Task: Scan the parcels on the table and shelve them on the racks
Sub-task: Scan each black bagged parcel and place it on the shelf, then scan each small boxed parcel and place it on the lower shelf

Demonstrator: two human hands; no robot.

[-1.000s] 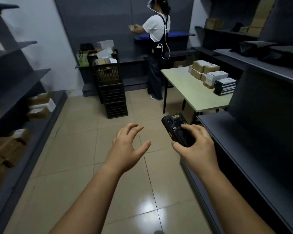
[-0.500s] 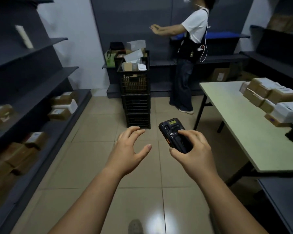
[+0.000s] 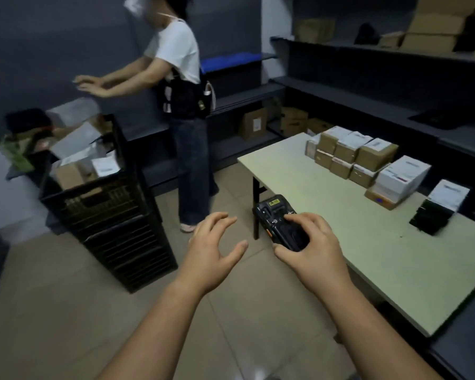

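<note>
Head view, storeroom. The right hand (image 3: 313,248) grips a black handheld scanner (image 3: 279,219), fingers curled over its top and thumb under its near end; the far end of the scanner projects beyond the fingertips, over the left edge of the table (image 3: 327,215). The left hand (image 3: 211,250) holds nothing, fingers spread and loosely bent, just left of the scanner and not touching it.

The parcels (image 3: 351,157), brown and white boxes in a double layer, lie along the far right side of the table, well apart from both hands. A larger white box (image 3: 403,174) and a black stack (image 3: 433,218) sit nearer on the same side. Bare tabletop separates them from the gripping hand.

Tiled floor (image 3: 66,311) lies open between the table and a stack of black crates (image 3: 115,215) at left. A second person (image 3: 181,105) stands at the far end of this gap. Dark racks (image 3: 368,91) line the far and right walls; one lower shelf (image 3: 464,338) lies just beside the table's near corner.
</note>
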